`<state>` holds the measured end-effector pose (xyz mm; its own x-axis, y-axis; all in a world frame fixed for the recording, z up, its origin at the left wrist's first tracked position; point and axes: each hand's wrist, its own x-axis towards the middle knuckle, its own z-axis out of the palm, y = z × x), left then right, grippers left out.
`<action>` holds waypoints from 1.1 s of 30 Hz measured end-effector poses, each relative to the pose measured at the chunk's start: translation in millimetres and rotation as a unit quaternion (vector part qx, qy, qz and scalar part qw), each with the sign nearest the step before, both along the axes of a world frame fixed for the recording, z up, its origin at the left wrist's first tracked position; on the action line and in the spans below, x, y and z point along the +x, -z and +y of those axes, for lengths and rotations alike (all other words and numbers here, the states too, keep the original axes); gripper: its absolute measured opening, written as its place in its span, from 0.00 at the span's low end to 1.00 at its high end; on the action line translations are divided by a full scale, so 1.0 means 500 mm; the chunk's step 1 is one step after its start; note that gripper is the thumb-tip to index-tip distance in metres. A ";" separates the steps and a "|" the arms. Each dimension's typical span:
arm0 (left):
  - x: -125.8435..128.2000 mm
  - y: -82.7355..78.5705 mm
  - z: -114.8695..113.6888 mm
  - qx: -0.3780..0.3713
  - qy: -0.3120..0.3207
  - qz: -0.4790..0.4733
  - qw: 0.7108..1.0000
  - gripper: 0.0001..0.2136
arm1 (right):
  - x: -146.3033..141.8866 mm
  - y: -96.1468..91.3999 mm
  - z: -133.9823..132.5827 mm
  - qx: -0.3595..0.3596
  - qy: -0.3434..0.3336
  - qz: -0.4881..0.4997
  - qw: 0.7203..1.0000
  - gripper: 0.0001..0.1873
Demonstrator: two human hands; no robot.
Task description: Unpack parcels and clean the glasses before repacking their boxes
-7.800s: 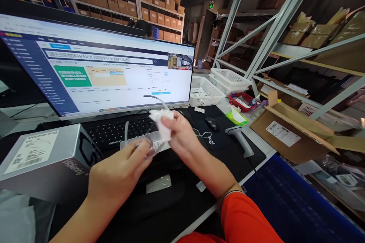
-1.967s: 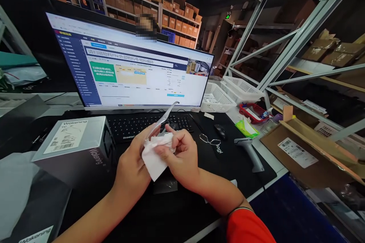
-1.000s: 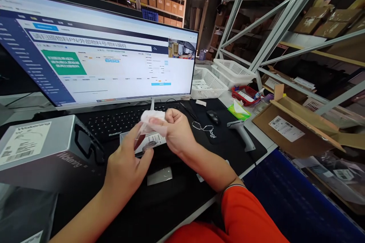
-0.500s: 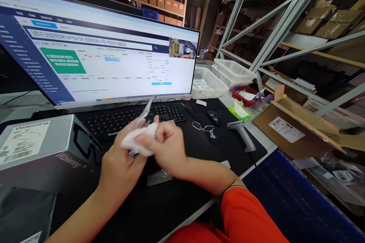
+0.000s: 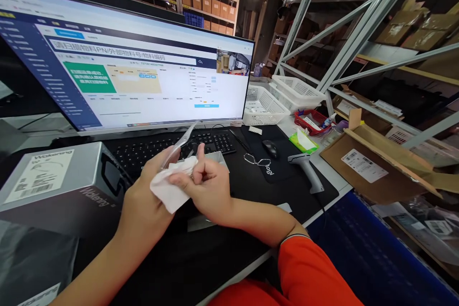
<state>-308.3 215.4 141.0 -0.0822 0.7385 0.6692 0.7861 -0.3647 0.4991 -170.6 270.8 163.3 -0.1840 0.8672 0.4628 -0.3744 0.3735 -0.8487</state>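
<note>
Over on the far left of the table (image 5: 215,260) sits a grey box (image 5: 53,181) with a printed label on top, parked at an angle just beside the keyboard (image 5: 158,146). My guess is it's kept close but clear of the hands. Behind the keyboard a big monitor (image 5: 136,71) is lit up with some form page, too blurry to read properly.

Both hands meet in front of the keyboard, raised off the table. The left hand (image 5: 143,205) has its grip closed around the lower end of a clear plastic piece (image 5: 182,141), a thin curved strip that pokes up and away toward the bottom edge of the monitor. A white cloth (image 5: 168,191) is bunched between the two hands, draped over the left palm. The right hand (image 5: 210,191) pinches the cloth with its grip clenched, thumb sticking up, pressing the fabric onto the strip's base. Looks to me like the cloth is there so bare fingers stay off the plastic, and the left hand just steadies it.

Further right, a thin wire frame (image 5: 256,160) lies flat near the mouse (image 5: 269,148), and a barcode scanner (image 5: 308,172) rests on its side near the table's edge, within reach of the right hand. Behind those are stacked white baskets (image 5: 287,95) and a green packet (image 5: 303,141). An open cardboard box (image 5: 376,167) sits past the table's end, under the metal racking.
</note>
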 end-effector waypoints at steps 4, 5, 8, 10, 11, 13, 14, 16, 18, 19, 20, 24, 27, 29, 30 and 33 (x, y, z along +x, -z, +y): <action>0.013 -0.010 0.000 0.016 0.021 0.000 1.000 0.25 | 0.029 -0.036 0.020 -0.119 -0.087 0.029 0.989 0.42; 0.019 -0.011 0.001 0.017 0.024 0.003 1.000 0.25 | 0.038 -0.048 0.028 -0.154 -0.102 0.049 0.982 0.44; 0.026 -0.015 0.003 0.000 0.029 0.014 0.999 0.27 | 0.050 -0.071 0.043 -0.203 -0.121 0.084 0.968 0.47; 0.018 -0.022 0.003 -0.009 0.029 0.014 0.999 0.27 | 0.051 -0.072 0.051 -0.198 -0.116 0.092 0.969 0.47; 0.011 -0.026 0.003 -0.014 0.022 0.009 1.000 0.26 | 0.053 -0.070 0.057 -0.188 -0.112 0.088 0.972 0.47; -0.010 -0.037 0.002 -0.028 -0.003 -0.008 1.000 0.25 | 0.069 -0.071 0.070 -0.151 -0.107 0.031 0.982 0.45; -0.022 -0.043 0.001 -0.039 -0.016 -0.018 0.999 0.25 | 0.085 -0.074 0.077 -0.123 -0.096 -0.019 0.988 0.42; -0.049 -0.052 -0.002 -0.073 -0.028 -0.041 0.996 0.24 | 0.130 -0.089 0.088 -0.051 -0.040 -0.120 0.991 0.37; -0.071 -0.060 -0.005 -0.119 -0.016 -0.062 0.991 0.26 | 0.181 -0.110 0.091 0.017 0.061 -0.168 0.984 0.33; -0.079 -0.062 -0.007 -0.138 -0.007 -0.071 0.988 0.26 | 0.204 -0.121 0.090 0.040 0.110 -0.174 0.978 0.32; -0.085 -0.064 -0.009 -0.150 0.001 -0.079 0.986 0.27 | 0.223 -0.130 0.087 0.058 0.148 -0.175 0.972 0.32; -0.085 -0.063 -0.013 -0.124 0.040 -0.059 0.990 0.25 | 0.242 -0.138 0.077 0.119 0.225 -0.105 0.961 0.31; -0.080 -0.055 -0.011 -0.060 0.078 0.008 0.995 0.22 | 0.206 -0.120 0.076 0.155 0.231 -0.049 0.959 0.32; -0.079 -0.049 -0.009 -0.027 0.090 0.040 0.995 0.22 | 0.174 -0.104 0.075 0.157 0.180 -0.070 0.969 0.32; -0.078 -0.048 -0.008 -0.015 0.092 0.049 0.994 0.22 | 0.160 -0.098 0.073 0.157 0.145 -0.092 0.972 0.32; -0.077 -0.052 -0.006 0.009 0.087 0.062 0.994 0.22 | 0.134 -0.090 0.068 0.182 0.029 -0.172 0.968 0.32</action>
